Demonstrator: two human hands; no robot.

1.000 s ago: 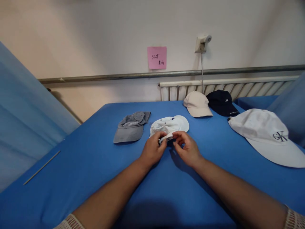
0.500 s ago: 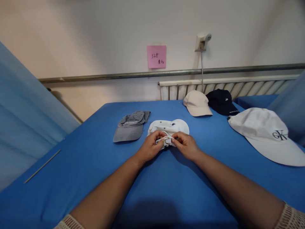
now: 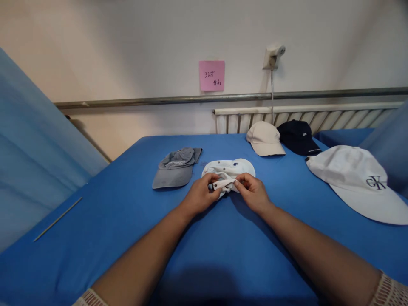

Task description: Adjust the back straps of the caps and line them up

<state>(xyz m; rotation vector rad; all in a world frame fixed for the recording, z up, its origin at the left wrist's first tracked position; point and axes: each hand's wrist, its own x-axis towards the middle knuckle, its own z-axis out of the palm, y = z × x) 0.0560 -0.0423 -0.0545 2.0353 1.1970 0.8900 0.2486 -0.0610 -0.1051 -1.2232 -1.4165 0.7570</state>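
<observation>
A white baseball cap (image 3: 230, 165) with a small dark logo lies in the middle of the blue-covered table, its brim pointing to the back right. The back strap (image 3: 223, 184) of this cap is stretched between my two hands. My left hand (image 3: 201, 193) pinches the strap's left part, where a dark buckle-like piece shows beside the fingers. With thumb and fingertips closed, my right hand (image 3: 254, 192) grips the strap's right part. Part of the cap is hidden behind my fingers.
A grey cap (image 3: 174, 168) lies left of the white one. Further right are a beige cap (image 3: 265, 138), a navy cap (image 3: 298, 137) and a large white cap (image 3: 357, 182). A thin stick (image 3: 58, 219) rests near the table's left edge. Behind stands a radiator (image 3: 234, 123).
The strap, earlier bunched between my fingertips, is now drawn out flatter, and a dark piece shows at my left fingers. The view has shifted slightly.
</observation>
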